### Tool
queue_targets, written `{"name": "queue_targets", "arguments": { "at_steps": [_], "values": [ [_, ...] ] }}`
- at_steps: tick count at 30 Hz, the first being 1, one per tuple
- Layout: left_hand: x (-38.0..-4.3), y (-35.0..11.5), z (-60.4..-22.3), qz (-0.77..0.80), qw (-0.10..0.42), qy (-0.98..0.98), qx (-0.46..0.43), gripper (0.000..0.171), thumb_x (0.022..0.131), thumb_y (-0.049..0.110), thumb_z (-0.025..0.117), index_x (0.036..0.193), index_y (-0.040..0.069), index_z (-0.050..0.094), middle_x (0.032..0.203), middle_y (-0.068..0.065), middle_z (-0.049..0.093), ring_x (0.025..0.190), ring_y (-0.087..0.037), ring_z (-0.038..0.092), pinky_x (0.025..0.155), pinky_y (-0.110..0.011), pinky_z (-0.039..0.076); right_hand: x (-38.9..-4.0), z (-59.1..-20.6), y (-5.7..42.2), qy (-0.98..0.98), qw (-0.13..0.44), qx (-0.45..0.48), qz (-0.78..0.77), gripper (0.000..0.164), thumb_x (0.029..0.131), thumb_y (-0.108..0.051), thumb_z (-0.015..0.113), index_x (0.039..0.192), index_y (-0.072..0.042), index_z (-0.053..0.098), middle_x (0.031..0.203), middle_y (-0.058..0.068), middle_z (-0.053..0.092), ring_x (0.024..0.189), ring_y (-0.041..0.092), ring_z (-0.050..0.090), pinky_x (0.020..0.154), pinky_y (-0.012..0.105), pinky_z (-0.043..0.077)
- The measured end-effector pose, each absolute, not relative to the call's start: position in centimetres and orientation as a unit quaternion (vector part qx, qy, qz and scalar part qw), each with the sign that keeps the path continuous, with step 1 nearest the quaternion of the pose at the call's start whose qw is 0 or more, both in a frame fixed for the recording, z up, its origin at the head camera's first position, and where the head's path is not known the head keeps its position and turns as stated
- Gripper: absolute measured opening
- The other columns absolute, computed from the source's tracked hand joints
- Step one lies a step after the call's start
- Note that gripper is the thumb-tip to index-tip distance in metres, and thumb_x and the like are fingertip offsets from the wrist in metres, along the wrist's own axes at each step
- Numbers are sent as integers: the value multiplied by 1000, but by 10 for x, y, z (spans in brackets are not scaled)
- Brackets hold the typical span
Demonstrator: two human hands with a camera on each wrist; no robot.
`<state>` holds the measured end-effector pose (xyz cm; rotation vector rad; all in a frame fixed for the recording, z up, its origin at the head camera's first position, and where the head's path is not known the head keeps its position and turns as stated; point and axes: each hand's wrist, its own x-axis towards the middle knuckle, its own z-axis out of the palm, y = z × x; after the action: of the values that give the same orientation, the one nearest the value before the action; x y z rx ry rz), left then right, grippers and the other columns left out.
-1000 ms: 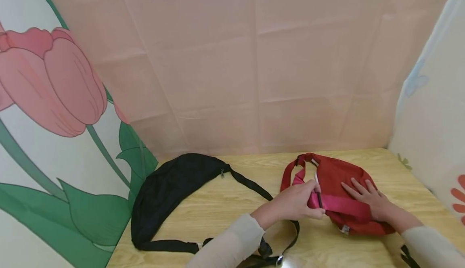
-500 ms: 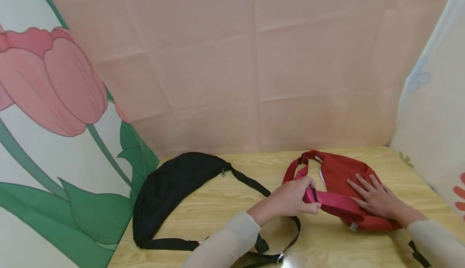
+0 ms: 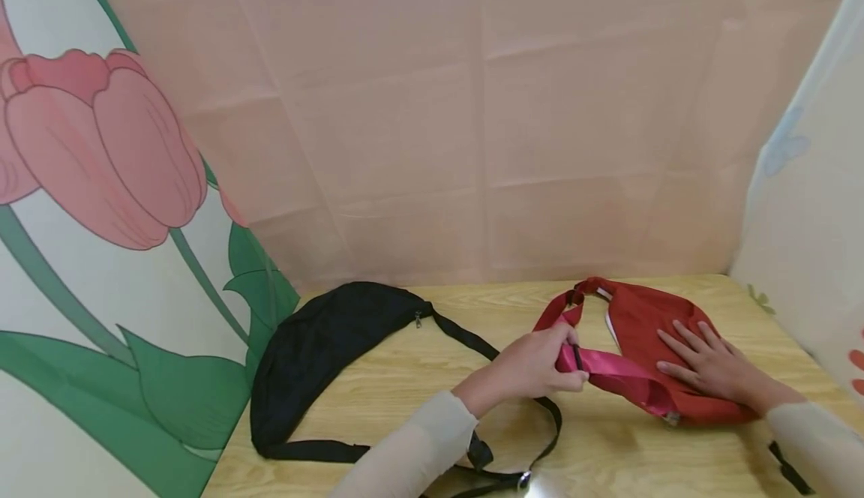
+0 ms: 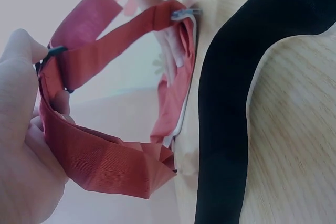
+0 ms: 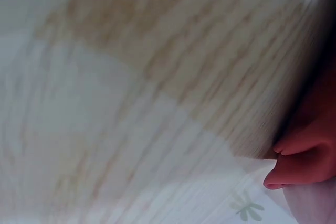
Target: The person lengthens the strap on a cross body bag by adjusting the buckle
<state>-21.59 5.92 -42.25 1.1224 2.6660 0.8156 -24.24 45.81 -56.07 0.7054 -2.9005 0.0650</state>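
A red waist bag (image 3: pixel 651 314) lies on the right side of the wooden table, its edge also showing in the right wrist view. My right hand (image 3: pixel 712 363) rests on the bag with spread, straight fingers. My left hand (image 3: pixel 529 363) pinches the bag's pinkish-red strap (image 3: pixel 617 367) at a dark slider buckle (image 4: pixel 56 51). In the left wrist view the strap makes a raised loop between hand and bag. Left of both hands lies a black waist bag (image 3: pixel 331 348), with a small zipper pull near its upper right end.
The black bag's strap (image 3: pixel 466 337) curves across the table, running under the left forearm to a shiny ring (image 3: pixel 523 481) near the front edge. A black strap end (image 3: pixel 790 468) lies by the right sleeve. A pinkish cloth (image 3: pixel 405 123) hangs behind the wooden table (image 3: pixel 385 397).
My left hand has drawn the buckle and strap slightly left, away from the bag, and the strap lifts more. My right hand stays on the bag. The view has shifted a little.
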Motion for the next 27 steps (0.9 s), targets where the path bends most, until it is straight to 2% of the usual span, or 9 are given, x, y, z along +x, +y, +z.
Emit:
{"name": "queue_targets", "arguments": {
  "at_steps": [5, 7, 11, 12, 16, 18, 20, 23, 27],
  "values": [
    [-215, 58, -421, 268, 60, 883, 380, 42, 89, 40, 73, 119, 23, 49, 84, 12, 54, 71, -1, 51, 57, -15, 42, -246, -569, 467, -950, 131, 284, 16, 79, 101, -45, 55, 164, -32, 9, 166, 25, 14, 153, 31, -20, 99, 76, 32],
    [-216, 58, -421, 266, 56, 883, 384, 42, 89, 40, 73, 119, 22, 49, 85, 12, 54, 71, -1, 51, 57, -15, 42, -250, -573, 473, -934, 164, 316, -1, 77, 102, -47, 52, 163, -36, 6, 170, 10, -6, 151, 19, -24, 113, 74, 11],
    [-215, 56, -419, 262, 54, 883, 385, 42, 89, 41, 72, 121, 22, 50, 88, 12, 54, 72, 0, 51, 58, -15, 42, -261, -581, 485, -909, 208, 358, -45, 72, 104, -50, 45, 162, -39, 4, 165, -13, -22, 150, 14, -25, 118, 45, -18],
    [-215, 55, -419, 262, 54, 884, 384, 42, 90, 41, 72, 121, 22, 51, 89, 12, 54, 72, 0, 52, 58, -15, 42, -264, -583, 488, -904, 211, 367, -48, 69, 105, -50, 43, 162, -40, 6, 166, -12, -19, 152, 15, -23, 114, 36, -21],
    [-215, 52, -416, 267, 54, 883, 383, 43, 90, 40, 72, 122, 21, 51, 92, 12, 55, 73, 0, 53, 58, -14, 43, -268, -587, 494, -905, 203, 369, -61, 67, 105, -50, 43, 161, -43, 8, 168, -9, -15, 152, 19, -23, 117, 68, 11],
    [-216, 50, -414, 277, 53, 879, 383, 42, 90, 39, 71, 122, 21, 50, 92, 11, 55, 73, 1, 53, 57, -14, 44, -270, -587, 496, -899, 208, 382, -58, 62, 106, -51, 37, 161, -45, 8, 169, -8, -13, 153, 20, -21, 114, 70, 17],
    [-217, 47, -413, 291, 51, 876, 382, 41, 90, 37, 72, 120, 21, 50, 92, 10, 56, 73, 1, 54, 57, -14, 45, -270, -582, 494, -884, 225, 405, -68, 56, 108, -50, 27, 161, -46, 8, 169, -6, -13, 153, 21, -21, 116, 68, 14],
    [-218, 43, -409, 307, 50, 871, 380, 39, 90, 35, 71, 118, 20, 48, 91, 9, 56, 73, 0, 54, 57, -14, 46, -270, -575, 493, -859, 247, 442, -72, 53, 108, -48, 9, 160, -47, 10, 170, -4, -10, 154, 24, -17, 119, 46, -18],
    [-219, 41, -407, 313, 54, 871, 375, 37, 91, 34, 71, 117, 21, 48, 90, 9, 56, 72, 0, 53, 57, -15, 46, -266, -572, 491, -862, 246, 435, -81, 53, 107, -48, 8, 161, -46, 10, 169, -5, -15, 153, 23, -20, 114, 39, -23]
  ]
}}
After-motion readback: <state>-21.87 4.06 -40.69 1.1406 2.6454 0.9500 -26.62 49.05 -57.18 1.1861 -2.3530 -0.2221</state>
